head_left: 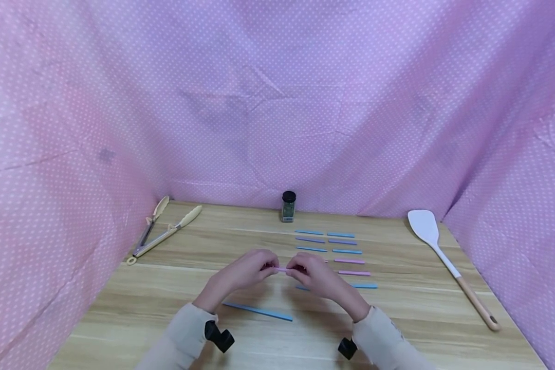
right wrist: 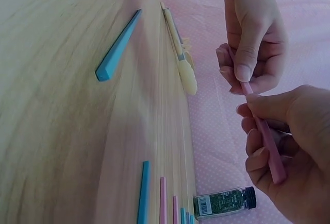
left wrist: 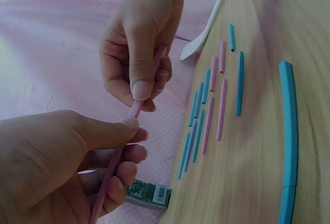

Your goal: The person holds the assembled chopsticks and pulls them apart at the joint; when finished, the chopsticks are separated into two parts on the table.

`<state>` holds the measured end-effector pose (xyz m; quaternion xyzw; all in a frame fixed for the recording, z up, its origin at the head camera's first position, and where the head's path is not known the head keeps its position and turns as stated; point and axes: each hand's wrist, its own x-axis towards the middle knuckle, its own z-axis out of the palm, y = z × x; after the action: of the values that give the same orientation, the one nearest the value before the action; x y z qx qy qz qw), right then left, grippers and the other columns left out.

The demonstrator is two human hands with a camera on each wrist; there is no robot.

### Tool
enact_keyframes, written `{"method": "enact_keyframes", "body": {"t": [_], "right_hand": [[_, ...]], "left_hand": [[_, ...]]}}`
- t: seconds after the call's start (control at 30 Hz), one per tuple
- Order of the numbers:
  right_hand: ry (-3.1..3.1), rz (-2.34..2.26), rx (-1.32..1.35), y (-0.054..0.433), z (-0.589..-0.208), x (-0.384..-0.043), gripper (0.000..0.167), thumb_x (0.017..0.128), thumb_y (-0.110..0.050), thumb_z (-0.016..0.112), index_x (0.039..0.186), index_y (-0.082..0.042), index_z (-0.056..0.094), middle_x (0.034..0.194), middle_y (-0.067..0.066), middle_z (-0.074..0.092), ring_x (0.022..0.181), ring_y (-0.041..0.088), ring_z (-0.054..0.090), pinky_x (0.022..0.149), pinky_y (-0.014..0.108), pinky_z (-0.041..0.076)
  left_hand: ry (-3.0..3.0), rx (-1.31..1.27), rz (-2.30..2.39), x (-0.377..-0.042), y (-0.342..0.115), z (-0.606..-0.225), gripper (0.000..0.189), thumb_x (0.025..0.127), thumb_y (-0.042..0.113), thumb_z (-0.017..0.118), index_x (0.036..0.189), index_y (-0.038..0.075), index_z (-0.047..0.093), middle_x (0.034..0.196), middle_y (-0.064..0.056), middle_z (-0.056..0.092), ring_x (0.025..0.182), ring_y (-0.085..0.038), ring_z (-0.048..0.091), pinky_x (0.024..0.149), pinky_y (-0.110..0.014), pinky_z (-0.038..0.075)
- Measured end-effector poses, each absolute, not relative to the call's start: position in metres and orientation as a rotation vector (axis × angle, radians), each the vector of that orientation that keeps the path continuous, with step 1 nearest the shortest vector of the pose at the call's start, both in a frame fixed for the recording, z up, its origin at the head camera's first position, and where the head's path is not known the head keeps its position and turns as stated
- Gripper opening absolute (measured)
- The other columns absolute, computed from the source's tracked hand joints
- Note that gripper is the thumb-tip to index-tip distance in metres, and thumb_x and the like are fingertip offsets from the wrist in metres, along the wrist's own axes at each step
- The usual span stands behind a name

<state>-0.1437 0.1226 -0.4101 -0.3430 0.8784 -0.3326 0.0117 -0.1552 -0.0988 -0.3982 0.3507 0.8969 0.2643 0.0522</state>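
Observation:
A slim pink stick (head_left: 282, 270) spans the gap between the two hands, above the table. My left hand (head_left: 247, 270) pinches one end between thumb and fingers. The other end is gripped the same way by my right hand (head_left: 321, 277), its thumb lying along the stick. In the right wrist view the thumbs sit close together near the stick's middle. Nearer me on the table lies a longer blue stick (head_left: 259, 310). Two columns of short blue, purple and pink sticks (head_left: 349, 261) lie beyond and beside the right hand, which hides part of the left column.
A black-lidded jar of green flakes (head_left: 288, 208) stands at the table's back edge. Open tongs (head_left: 166, 234) lie at the back left, and a white spatula (head_left: 444, 257) with a wooden handle lies on the right. Pink dotted cloth (head_left: 277, 103) surrounds the wooden table (head_left: 143, 318).

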Motion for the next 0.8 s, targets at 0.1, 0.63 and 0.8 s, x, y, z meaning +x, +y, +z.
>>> {"method": "enact_keyframes", "body": {"t": [0.1,0.63,0.8], "right_hand": [[2.740,-1.028,-1.088,0.1233,-0.4081,-0.1438,0.011,0.095,-0.019,0.059,0.094,-0.012,0.067,0.083,-0.006,0.060,0.068,0.001,0.050,0.059,0.018,0.046],[2.794,-1.000,-1.171,0.1276,-0.4110,-0.1391,0.004,0.093,-0.014,0.061,0.089,-0.013,0.062,0.081,-0.007,0.057,0.070,0.002,0.048,0.061,0.017,0.046],[2.799,-1.004,-1.153,0.1316,-0.4123,-0.1400,0.004,0.093,-0.014,0.061,0.089,-0.015,0.061,0.082,-0.009,0.056,0.070,0.003,0.048,0.062,0.017,0.046]], "left_hand": [[2.728,1.104,0.804,-0.1565,-0.0983,-0.3991,0.010,0.095,0.020,0.060,0.092,0.014,0.068,0.079,0.009,0.062,0.070,-0.004,0.050,0.066,-0.021,0.044],[2.678,1.152,0.892,-0.1548,-0.0996,-0.4037,0.009,0.093,0.016,0.063,0.085,0.012,0.066,0.070,0.010,0.055,0.064,-0.002,0.045,0.059,-0.019,0.040],[2.666,1.146,0.937,-0.1550,-0.0990,-0.4053,0.010,0.094,0.016,0.061,0.088,0.010,0.067,0.071,0.006,0.057,0.063,-0.002,0.045,0.057,-0.018,0.040]]}}
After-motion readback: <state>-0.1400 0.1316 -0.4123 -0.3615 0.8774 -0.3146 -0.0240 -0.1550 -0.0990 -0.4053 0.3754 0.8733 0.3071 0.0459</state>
